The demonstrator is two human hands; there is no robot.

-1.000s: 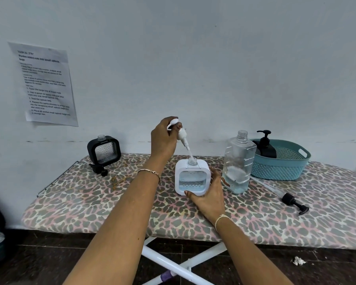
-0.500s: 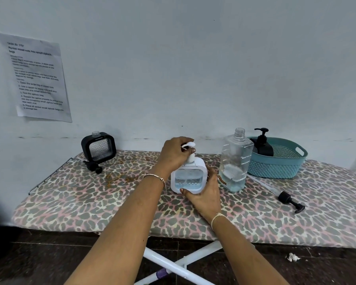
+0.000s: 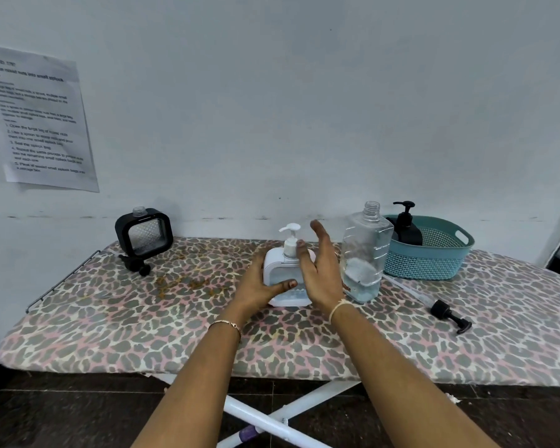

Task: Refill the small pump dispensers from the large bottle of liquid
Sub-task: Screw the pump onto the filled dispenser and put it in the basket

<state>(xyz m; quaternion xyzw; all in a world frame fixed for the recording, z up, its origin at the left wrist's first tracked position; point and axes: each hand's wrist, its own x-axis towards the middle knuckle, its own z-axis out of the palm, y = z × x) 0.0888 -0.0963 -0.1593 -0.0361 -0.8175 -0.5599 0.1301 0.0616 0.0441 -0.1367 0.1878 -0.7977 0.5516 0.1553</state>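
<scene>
The white square pump dispenser (image 3: 286,294) stands mid-board with its white pump (image 3: 290,236) seated on top and liquid inside. My left hand (image 3: 257,287) grips its left side, thumb laid across the front. Just right of the dispenser my right hand (image 3: 320,270) is raised with fingers spread, holding nothing. The large clear bottle (image 3: 364,253) stands uncapped beside that hand, with a little liquid at the bottom. A black square dispenser (image 3: 143,232) stands at the back left with an open neck, and its black pump (image 3: 135,265) lies in front of it.
A teal basket (image 3: 434,257) at the back right holds a black pump dispenser (image 3: 406,227). A black pump with a long clear tube (image 3: 446,313) lies on the leopard-print ironing board (image 3: 110,328). A printed sheet (image 3: 39,121) hangs on the wall.
The white pump went from held above the dispenser to seated in it. My left hand dropped from the pump to the dispenser's side; my right hand let go and lifted open.
</scene>
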